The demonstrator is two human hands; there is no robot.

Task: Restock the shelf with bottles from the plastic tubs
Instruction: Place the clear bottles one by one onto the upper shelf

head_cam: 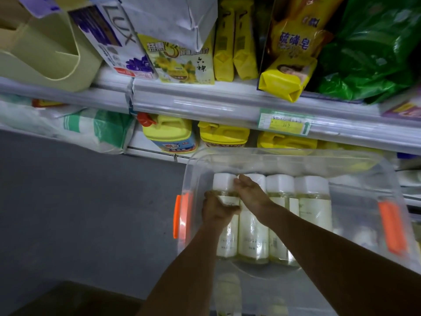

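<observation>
In the lower centre of the frame, both hands reach into the clear plastic tub [227, 156] and close on its leftmost bottle [224, 190]: the left hand [216, 209] curls round the body, the right hand [249, 190] pinches beside the white cap. Three more bottles [296, 197] lie just right, caps pointing toward the shelf [193, 103] above. Open tub floor shows right, by an orange latch [391, 226].

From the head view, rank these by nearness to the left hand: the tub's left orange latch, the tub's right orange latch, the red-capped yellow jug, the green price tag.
From the left hand:
1. left orange latch, just to its left on the tub wall.
2. red-capped yellow jug, above on the lower shelf.
3. green price tag, up-right on the shelf rail.
4. right orange latch, across the tub.
</observation>
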